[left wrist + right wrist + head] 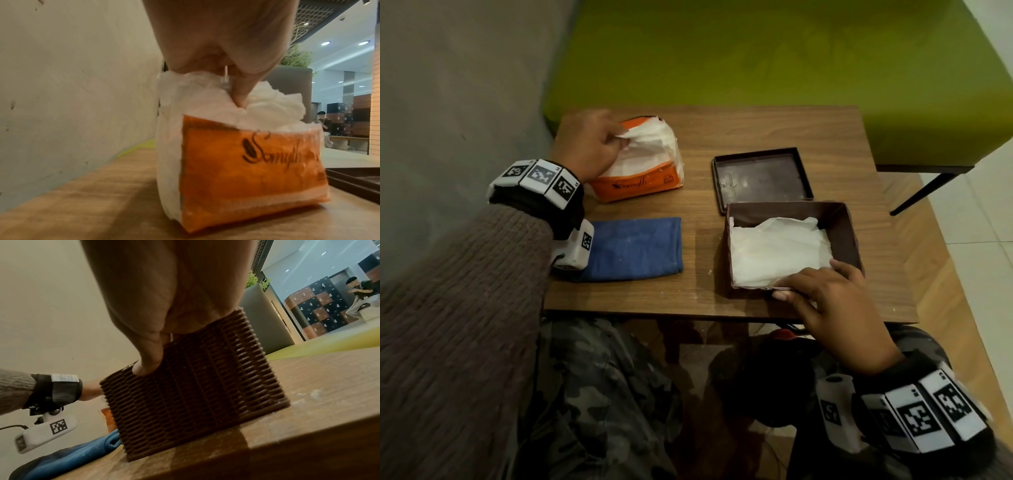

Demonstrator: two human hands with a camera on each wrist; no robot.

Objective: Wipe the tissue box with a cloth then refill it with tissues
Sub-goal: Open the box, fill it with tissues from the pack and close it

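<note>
Now, largest thing first:
Table [722, 301]: fills mid-frame.
Tissue box [846, 226]: lower right, open, tissues [774, 253] inside — my right hand [835, 298] clamps its near wall.
Tissue pack [640, 185]: upper left — my left hand [589, 144] pinches its top sheet.
Cloth [637, 246]: folded, below the pack.
Coming move: box lies rightward of my left hand.

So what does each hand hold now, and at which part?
The left hand pinches the top tissue in the orange pack. The right hand grips the tissue box at its near wall.
</note>
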